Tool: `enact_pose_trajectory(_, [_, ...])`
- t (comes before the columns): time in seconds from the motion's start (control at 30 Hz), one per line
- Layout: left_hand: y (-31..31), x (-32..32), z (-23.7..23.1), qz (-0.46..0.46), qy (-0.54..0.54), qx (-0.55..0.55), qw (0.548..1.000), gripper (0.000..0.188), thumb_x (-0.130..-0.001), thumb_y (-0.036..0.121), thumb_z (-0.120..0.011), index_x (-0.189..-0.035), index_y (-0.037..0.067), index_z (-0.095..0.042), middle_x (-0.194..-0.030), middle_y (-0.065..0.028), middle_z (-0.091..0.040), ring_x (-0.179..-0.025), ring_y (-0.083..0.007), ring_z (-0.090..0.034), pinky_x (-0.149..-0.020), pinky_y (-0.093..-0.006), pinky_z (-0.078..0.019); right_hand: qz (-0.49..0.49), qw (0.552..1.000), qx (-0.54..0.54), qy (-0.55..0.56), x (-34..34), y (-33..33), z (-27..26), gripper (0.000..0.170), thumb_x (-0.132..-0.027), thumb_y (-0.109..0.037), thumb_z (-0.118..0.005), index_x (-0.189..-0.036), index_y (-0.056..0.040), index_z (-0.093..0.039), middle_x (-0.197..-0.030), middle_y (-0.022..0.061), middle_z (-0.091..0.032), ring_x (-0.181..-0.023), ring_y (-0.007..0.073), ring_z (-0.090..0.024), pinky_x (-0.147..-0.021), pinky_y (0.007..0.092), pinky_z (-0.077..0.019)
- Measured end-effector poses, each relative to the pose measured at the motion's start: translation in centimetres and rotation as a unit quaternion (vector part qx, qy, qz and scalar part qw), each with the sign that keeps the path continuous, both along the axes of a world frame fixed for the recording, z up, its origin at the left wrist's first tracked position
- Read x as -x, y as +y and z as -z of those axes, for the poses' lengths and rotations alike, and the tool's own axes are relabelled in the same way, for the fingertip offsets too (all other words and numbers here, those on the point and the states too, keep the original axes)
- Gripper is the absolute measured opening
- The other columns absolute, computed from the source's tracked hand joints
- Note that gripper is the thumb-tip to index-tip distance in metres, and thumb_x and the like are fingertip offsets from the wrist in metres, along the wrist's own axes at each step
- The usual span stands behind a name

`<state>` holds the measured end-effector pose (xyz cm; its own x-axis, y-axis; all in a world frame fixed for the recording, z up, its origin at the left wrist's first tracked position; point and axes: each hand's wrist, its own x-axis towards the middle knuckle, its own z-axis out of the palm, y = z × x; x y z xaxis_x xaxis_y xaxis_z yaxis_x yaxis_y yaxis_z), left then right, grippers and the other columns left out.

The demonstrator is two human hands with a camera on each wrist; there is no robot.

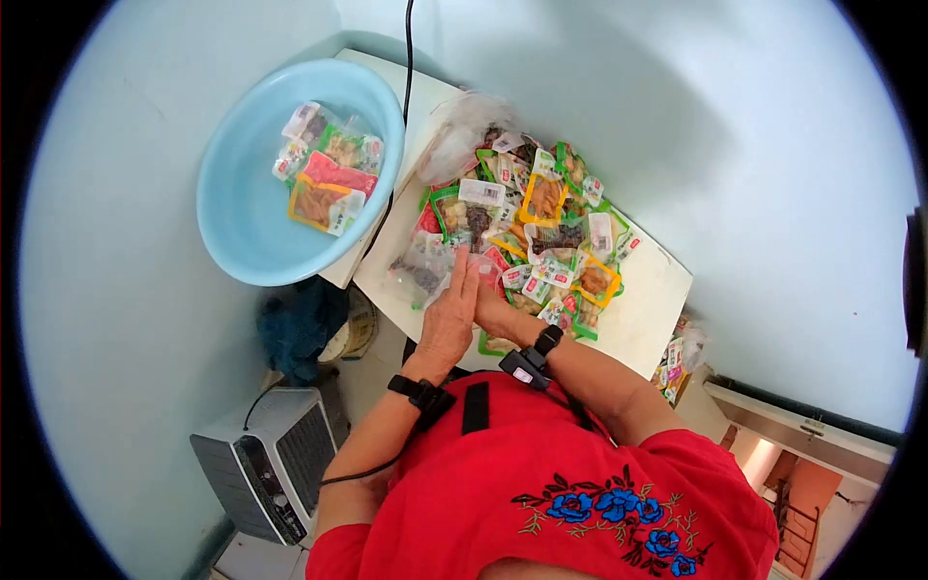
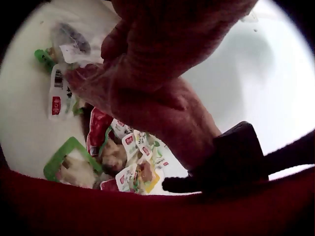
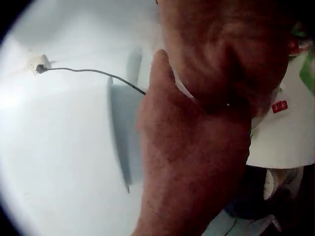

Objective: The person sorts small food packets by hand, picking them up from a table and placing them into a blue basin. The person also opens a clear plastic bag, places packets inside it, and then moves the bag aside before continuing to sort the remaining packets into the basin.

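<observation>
In the head view, my left hand (image 1: 447, 324) and right hand (image 1: 498, 311) meet at the near left edge of a pile of snack packets. Between them they pinch a thin clear plastic bag (image 1: 491, 277), mostly hidden by the fingers. The left wrist view shows its see-through film stretched by the fingers of the overlapping hands. A pale edge of plastic shows between the hands in the right wrist view. Just beyond lie a clear packet with dark contents (image 1: 418, 278) and a white-labelled packet (image 2: 59, 91). Many sealed packets (image 1: 546, 198) with green, yellow and red borders are heaped together.
A light blue basin (image 1: 237, 217) holding several packets stands left on the white table (image 1: 643, 275). Crumpled clear plastic (image 1: 462, 140) lies behind the pile. A black cable (image 1: 409, 58) runs down beside the basin. A grey appliance (image 1: 261, 464) stands on the floor.
</observation>
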<state>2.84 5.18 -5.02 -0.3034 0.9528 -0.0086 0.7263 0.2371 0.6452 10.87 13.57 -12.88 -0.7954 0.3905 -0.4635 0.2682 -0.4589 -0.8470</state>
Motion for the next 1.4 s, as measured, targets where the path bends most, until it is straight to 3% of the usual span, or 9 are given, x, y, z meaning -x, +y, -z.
enact_pose_trajectory(0.27, [-0.1,0.8,-0.6,0.006,-0.01,0.043,0.999,0.082,-0.069,-0.016,-0.056,-0.145,0.0,-0.028,-0.159,-0.0183,-0.012,-0.095,-0.0404,-0.062,-0.07,-0.0436,-0.0536,-0.195,0.952,-0.217,-0.088,-2.4,4.4,-5.6,0.031,-0.091,-0.014,-0.055,-0.117,0.0038,-0.059,-0.092,0.0108,-0.066,-0.083,0.0194,-0.061,-0.072,0.0336,-0.049])
enact_pose_trajectory(0.4, [-1.0,1.0,0.2,0.003,-0.008,0.016,1.0,0.086,-0.068,-0.017,-0.056,-0.147,0.001,-0.026,-0.159,-0.0165,-0.013,-0.092,-0.0404,-0.063,-0.069,-0.0435,-0.0531,-0.095,0.981,-0.022,-0.169,-6.4,8.0,-8.2,0.032,-0.095,-0.021,-0.06,-0.12,-0.0009,-0.062,-0.104,0.0083,-0.068,-0.088,0.0127,-0.065,-0.078,0.0273,-0.0531])
enact_pose_trajectory(0.5, [-0.3,1.7,-0.8,0.004,-0.005,0.026,1.0,0.088,-0.068,-0.017,-0.056,-0.148,0.002,-0.026,-0.159,-0.0149,-0.014,-0.093,-0.04,-0.063,-0.068,-0.0435,-0.0528,0.02,0.979,-0.079,-0.189,-11.0,10.1,-7.3,0.027,-0.092,-0.02,-0.061,-0.113,-0.0043,-0.067,-0.089,0.008,-0.07,-0.077,0.0173,-0.067,-0.068,0.0298,-0.0548])
enact_pose_trajectory(0.6, [-0.6,1.5,-0.5,0.011,0.009,0.016,1.0,0.087,-0.067,-0.017,-0.056,-0.147,0.002,-0.028,-0.159,-0.0139,-0.016,-0.094,-0.0397,-0.063,-0.068,-0.0433,-0.0529,-0.03,0.894,-0.352,-0.278,-16.6,11.2,-4.3,0.024,-0.085,-0.021,-0.063,-0.1,-0.0033,-0.071,-0.084,0.0157,-0.07,-0.078,0.0256,-0.069,-0.069,0.0363,-0.0547])
enact_pose_trajectory(0.8, [-0.5,0.9,-0.5,0.028,0.021,0.029,0.999,0.083,-0.068,-0.015,-0.059,-0.144,0.002,-0.032,-0.158,-0.0143,-0.017,-0.097,-0.0404,-0.062,-0.071,-0.0435,-0.054,-0.11,0.763,-0.484,-0.413,-23.7,7.4,-2.2,0.025,-0.078,-0.025,-0.07,-0.091,-0.003,-0.069,-0.084,0.0177,-0.069,-0.077,0.0329,-0.068,-0.072,0.0414,-0.0537])
enact_pose_trajectory(1.03, [-0.4,0.7,-1.0,0.019,0.046,0.058,0.997,0.082,-0.073,-0.009,-0.063,-0.146,0.001,-0.027,-0.157,-0.0166,-0.02,-0.115,-0.0419,-0.053,-0.083,-0.043,-0.0525,-0.023,0.783,-0.469,-0.408,-26.8,5.7,0.2,0.033,-0.075,-0.031,-0.072,-0.088,-0.0004,-0.067,-0.083,0.0206,-0.068,-0.078,0.0326,-0.067,-0.069,0.0411,-0.0537])
enact_pose_trajectory(1.13, [-0.3,0.6,-1.2,0.013,0.034,0.08,0.996,0.083,-0.073,-0.01,-0.062,-0.147,0.0,-0.025,-0.157,-0.0189,-0.02,-0.125,-0.0427,-0.046,-0.091,-0.0422,-0.0503,-0.036,0.811,-0.333,-0.48,-26.3,7.0,0.2,0.04,-0.078,-0.034,-0.072,-0.085,0.0043,-0.065,-0.079,0.0219,-0.067,-0.065,0.0349,-0.066,-0.058,0.0435,-0.0532])
enact_pose_trajectory(1.23, [-0.3,0.8,-0.9,0.014,0.057,0.063,0.996,0.081,-0.073,-0.011,-0.057,-0.147,0.0,-0.026,-0.156,-0.0181,-0.021,-0.115,-0.0418,-0.054,-0.083,-0.0434,-0.0527,0.199,0.895,-0.08,-0.391,-26.1,6.4,0.1,0.045,-0.079,-0.039,-0.074,-0.082,0.0039,-0.062,-0.075,0.0147,-0.064,-0.054,0.0238,-0.062,-0.047,0.0357,-0.05])
enact_pose_trajectory(1.4, [-0.5,0.4,0.1,0.036,0.097,0.016,0.994,0.078,-0.073,-0.01,-0.055,-0.146,-0.001,-0.027,-0.156,-0.0181,-0.021,-0.111,-0.0412,-0.057,-0.078,-0.0431,-0.0543,0.281,0.91,0.01,-0.305,-26.5,5.7,2.1,0.043,-0.077,-0.035,-0.078,-0.088,0.0018,-0.06,-0.074,0.0075,-0.06,-0.057,0.017,-0.06,-0.047,0.0298,-0.0496])
